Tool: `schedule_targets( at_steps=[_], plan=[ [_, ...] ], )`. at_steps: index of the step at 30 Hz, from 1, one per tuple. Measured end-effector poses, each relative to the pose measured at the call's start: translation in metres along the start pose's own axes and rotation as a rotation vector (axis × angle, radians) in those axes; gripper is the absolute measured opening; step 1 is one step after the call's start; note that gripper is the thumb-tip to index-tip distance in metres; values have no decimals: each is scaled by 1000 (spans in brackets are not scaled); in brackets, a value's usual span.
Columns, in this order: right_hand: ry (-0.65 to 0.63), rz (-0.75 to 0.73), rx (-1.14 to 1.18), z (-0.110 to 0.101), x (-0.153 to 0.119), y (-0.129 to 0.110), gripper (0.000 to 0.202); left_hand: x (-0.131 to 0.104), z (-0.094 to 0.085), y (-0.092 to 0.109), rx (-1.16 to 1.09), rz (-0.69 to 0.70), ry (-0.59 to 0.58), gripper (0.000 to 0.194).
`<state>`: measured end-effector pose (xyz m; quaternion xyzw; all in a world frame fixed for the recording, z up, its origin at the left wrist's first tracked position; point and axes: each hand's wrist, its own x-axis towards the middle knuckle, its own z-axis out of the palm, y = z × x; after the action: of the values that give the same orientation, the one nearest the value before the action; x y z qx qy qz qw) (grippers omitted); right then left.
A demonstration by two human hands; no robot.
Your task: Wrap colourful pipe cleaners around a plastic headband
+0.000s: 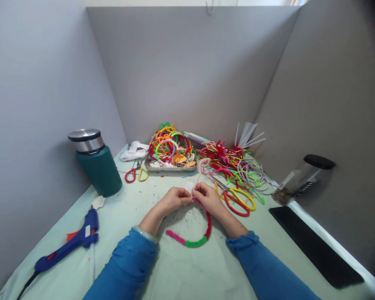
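Observation:
A curved pipe-cleaner strip (196, 243) in pink, green and red hangs in an open loop over the table, its upper end between my hands. My left hand (174, 199) pinches at that pink end with thumb and forefinger. Close against it, my right hand (208, 200) pinches a pale pink pipe cleaner (203, 164), whose free part curls up beyond the fingers. The fingertips almost meet, so the exact joint between the two pieces is hidden. Something whitish and round (189, 186) shows just behind the fingertips.
Red-and-yellow scissors (237, 201) lie right of my right hand; a smaller pair (136, 174) lies back left. A tray (171, 168) holds colourful rings, beside piled pipe cleaners (221, 156). A blue glue gun (71, 241), green flask (100, 171), clear jar (303, 179) and black slab (312, 246) flank the sides.

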<state>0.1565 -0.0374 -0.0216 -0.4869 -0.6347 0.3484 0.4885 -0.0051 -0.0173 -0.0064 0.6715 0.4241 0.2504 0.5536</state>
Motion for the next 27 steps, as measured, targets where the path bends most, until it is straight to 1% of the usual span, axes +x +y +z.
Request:
schedule_targets(
  at_steps=[3,6,9,13,17,21,24,27],
  plan=[
    [-2,1,13,0,0,-1,9,1,0,-2,5,1,21,23],
    [-8,8,40,0,0,-2,9,4,0,-6,18,45,47,21],
    [-6,46,90,0,1,-3,9,6,0,-9,17,102,64,18],
    [7,112,165,-1,1,-7,9,6,1,-6,42,141,81,15],
    [1,245,290,-3,-1,-9,7,3,2,-2,81,213,74,15],
    [-41,368,435,-6,-2,-8,6,-1,2,4,171,290,102,14],
    [-108,474,508,-10,-3,-10,8,-3,3,8,258,357,135,15],
    [-189,536,579,-13,-3,-14,9,-4,4,10,303,408,195,14]
  ],
)
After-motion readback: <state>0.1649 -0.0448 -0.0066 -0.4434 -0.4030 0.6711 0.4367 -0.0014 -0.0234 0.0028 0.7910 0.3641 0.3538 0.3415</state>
